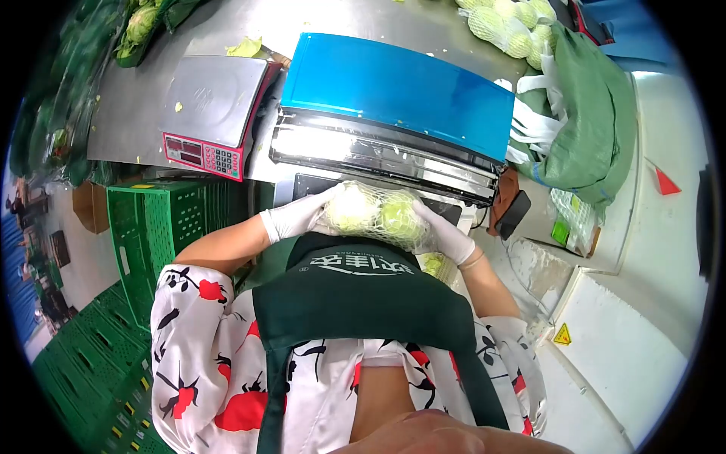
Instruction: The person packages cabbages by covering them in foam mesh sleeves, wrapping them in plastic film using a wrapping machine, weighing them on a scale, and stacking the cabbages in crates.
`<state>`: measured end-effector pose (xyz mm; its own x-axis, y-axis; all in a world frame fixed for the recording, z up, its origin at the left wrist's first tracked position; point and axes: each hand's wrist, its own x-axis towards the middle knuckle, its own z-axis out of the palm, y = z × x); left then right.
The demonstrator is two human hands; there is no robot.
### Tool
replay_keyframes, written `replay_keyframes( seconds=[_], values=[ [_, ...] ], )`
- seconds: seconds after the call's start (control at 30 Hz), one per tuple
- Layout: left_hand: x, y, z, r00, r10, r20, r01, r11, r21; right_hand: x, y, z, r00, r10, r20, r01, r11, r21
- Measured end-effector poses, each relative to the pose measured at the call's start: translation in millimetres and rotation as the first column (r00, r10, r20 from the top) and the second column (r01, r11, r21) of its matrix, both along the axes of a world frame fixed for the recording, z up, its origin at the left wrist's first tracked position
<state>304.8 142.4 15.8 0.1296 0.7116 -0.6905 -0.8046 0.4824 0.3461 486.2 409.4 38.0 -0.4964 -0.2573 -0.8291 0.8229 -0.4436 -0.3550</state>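
Observation:
Two pale green round vegetables in white foam netting [376, 214] are held side by side just in front of my apron. My left hand [296, 217], in a white glove, is closed round the left end of the netted pair. Gloved in white too, my right hand [448, 233] grips the right end. The fingertips of both hands are partly hidden by the netting. Right behind the vegetables stands a machine with a blue lid [393, 91] and a metal front bar.
A red-edged scale [219, 102] stands on the metal table [125, 106] to the left. Green crates [162, 234] are at the lower left. A green sack [594, 113] lies at the right, near netted vegetables [514, 26]. White panels [612, 318] are at the lower right.

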Motion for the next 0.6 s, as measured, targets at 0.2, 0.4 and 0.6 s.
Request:
replay_keyframes(
  seconds=[0.2,0.4,0.6],
  values=[
    [18,-22,7,0.970,0.223,0.096,-0.233,0.967,0.108,42,8,-27,0.979,-0.192,-0.067,0.170,0.954,-0.248],
    [52,-47,-8,0.609,0.122,-0.784,-0.058,0.992,0.110,91,-41,-48,0.966,0.046,-0.255,0.167,0.642,0.748],
    [33,-58,-3,-0.388,-0.001,-0.922,0.157,0.985,-0.067,117,-39,-71,0.852,0.221,-0.475,0.328,0.482,0.813]
  ],
)
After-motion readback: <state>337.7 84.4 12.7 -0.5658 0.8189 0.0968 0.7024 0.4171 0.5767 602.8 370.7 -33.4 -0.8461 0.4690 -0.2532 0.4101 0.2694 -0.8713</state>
